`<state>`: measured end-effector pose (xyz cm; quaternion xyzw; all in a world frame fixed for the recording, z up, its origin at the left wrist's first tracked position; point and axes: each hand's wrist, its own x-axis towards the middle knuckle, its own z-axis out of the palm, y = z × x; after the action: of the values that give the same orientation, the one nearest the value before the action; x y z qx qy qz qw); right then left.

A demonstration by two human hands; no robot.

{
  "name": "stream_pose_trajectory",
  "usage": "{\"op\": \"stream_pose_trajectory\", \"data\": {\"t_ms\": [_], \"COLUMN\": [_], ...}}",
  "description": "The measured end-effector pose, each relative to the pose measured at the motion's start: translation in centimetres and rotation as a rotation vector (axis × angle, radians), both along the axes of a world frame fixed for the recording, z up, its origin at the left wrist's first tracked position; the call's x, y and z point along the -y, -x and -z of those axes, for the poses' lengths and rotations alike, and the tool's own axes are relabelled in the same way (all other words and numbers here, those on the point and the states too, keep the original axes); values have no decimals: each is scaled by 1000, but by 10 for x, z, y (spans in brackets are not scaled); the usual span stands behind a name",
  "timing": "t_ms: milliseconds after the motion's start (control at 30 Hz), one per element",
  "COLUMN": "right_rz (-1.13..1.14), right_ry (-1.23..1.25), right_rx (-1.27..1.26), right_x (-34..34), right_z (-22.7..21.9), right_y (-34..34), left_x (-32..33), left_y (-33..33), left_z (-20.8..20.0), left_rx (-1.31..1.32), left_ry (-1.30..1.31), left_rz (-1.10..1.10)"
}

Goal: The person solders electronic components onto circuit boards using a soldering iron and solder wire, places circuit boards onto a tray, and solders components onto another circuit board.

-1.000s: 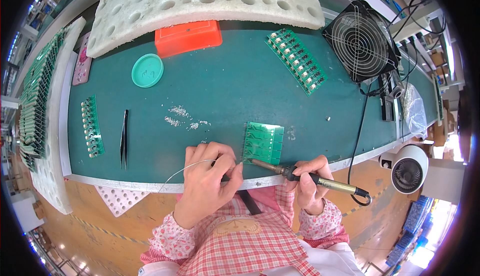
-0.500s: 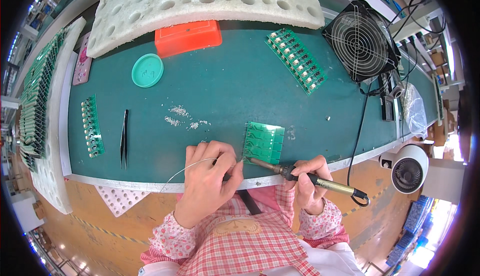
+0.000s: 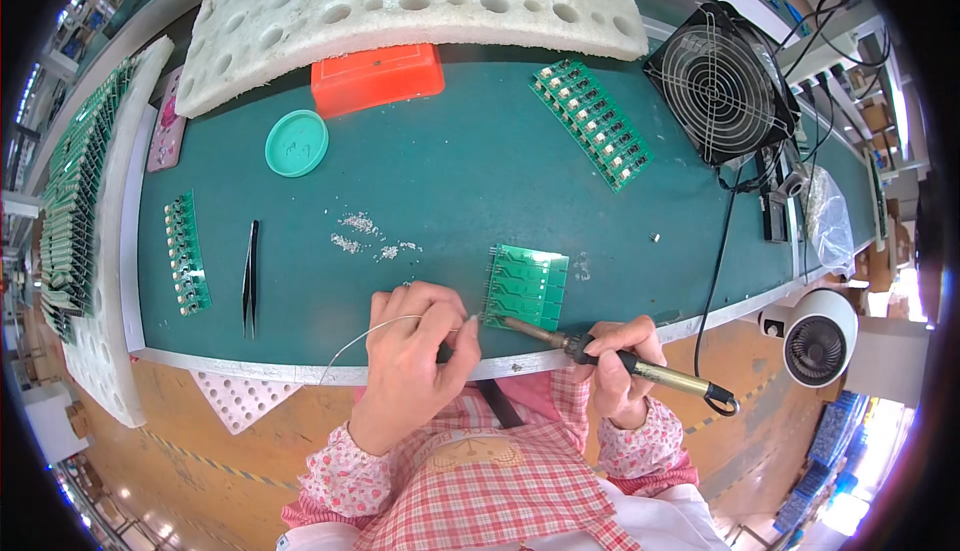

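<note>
My right hand (image 3: 622,363) grips a soldering iron (image 3: 655,370) by its handle, and the tip points left at the lower left edge of a green circuit board (image 3: 528,288). That board lies near the table's front edge. Between the fingers of my left hand (image 3: 418,351) runs a thin solder wire (image 3: 362,339), its tail curving down to the left past the table edge. The wire's end and the iron's tip are close together at the board's lower left corner; I cannot tell whether they touch.
Black tweezers (image 3: 250,279) and a populated board (image 3: 186,253) lie left. Small silvery bits (image 3: 358,222) are scattered mid-table. Behind sit a green lid (image 3: 297,143), a red box (image 3: 378,80) and a holed foam block (image 3: 400,13). Another board (image 3: 592,123) and a black fan (image 3: 715,83) stand right.
My left hand's fingertips have drawn slightly back left from the board's corner, with the wire still in them. The iron has stayed nearly in place.
</note>
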<state>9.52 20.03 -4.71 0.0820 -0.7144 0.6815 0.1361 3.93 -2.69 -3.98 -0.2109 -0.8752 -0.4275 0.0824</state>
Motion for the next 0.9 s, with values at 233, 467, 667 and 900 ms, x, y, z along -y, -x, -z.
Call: {"op": "stream_pose_trajectory", "data": {"t_ms": [233,467,667,900], "right_rz": [126,343,356,458], "right_ry": [94,70,116,158], "right_rx": [-97,-152,-186,-163], "right_x": [-4,-13,-16,-37], "right_z": [7,7,19,9], "right_y": [-7,-4,1,-9], "left_x": [5,-4,-27,-30], "left_y": [-4,10,40,61], "left_z": [-2,-15,-38,-62], "left_rx": [59,-21,-74,175], "left_ry": [-177,-21,241,78], "left_rz": [-129,26,301,387]}}
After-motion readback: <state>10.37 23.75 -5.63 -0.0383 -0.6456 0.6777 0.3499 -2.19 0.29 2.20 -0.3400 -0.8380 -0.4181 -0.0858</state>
